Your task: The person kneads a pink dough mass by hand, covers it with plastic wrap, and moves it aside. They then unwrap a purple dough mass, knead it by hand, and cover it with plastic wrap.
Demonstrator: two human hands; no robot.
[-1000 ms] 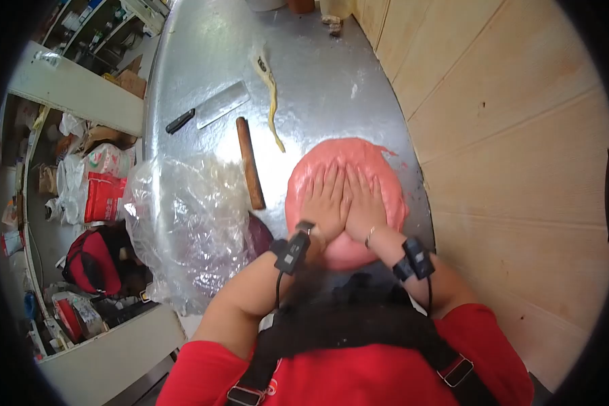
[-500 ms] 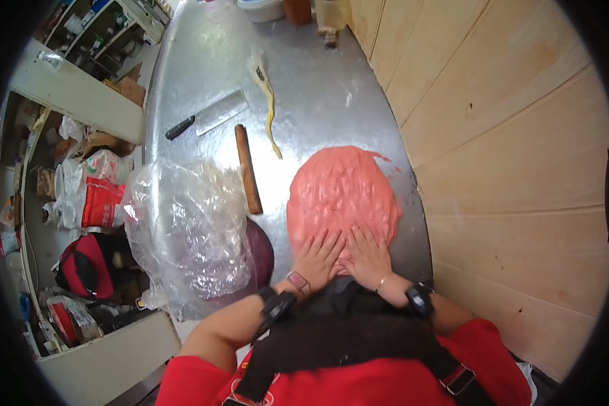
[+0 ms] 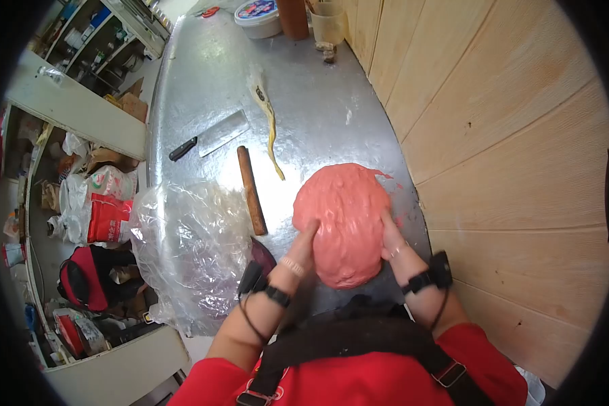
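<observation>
A large slab of pink dough (image 3: 342,223) lies on the metal table, smooth and lumpy on top. My left hand (image 3: 306,240) grips its left side, with the fingers tucked out of sight beneath or behind it. On the opposite edge, my right hand (image 3: 391,235) holds the dough in the same way, fingers mostly hidden. A wooden rolling pin (image 3: 252,191) rests to the left of the dough. Crumpled clear plastic (image 3: 189,250) covers part of a dark purple mass (image 3: 262,256) beside my left forearm.
A cleaver (image 3: 223,133) with a black handle lies farther up the metal table (image 3: 203,74), near a twisted yellowish strip (image 3: 271,128). A white tub (image 3: 258,19) and a plastic cup (image 3: 329,26) stand at the far end. A wooden wall (image 3: 501,149) borders the right; cluttered shelves (image 3: 81,338) are at left.
My hands have gone from pressing flat on the near part of the dough to gripping its two sides. The dough looks narrower, and its near end is now rounded and bulging toward me.
</observation>
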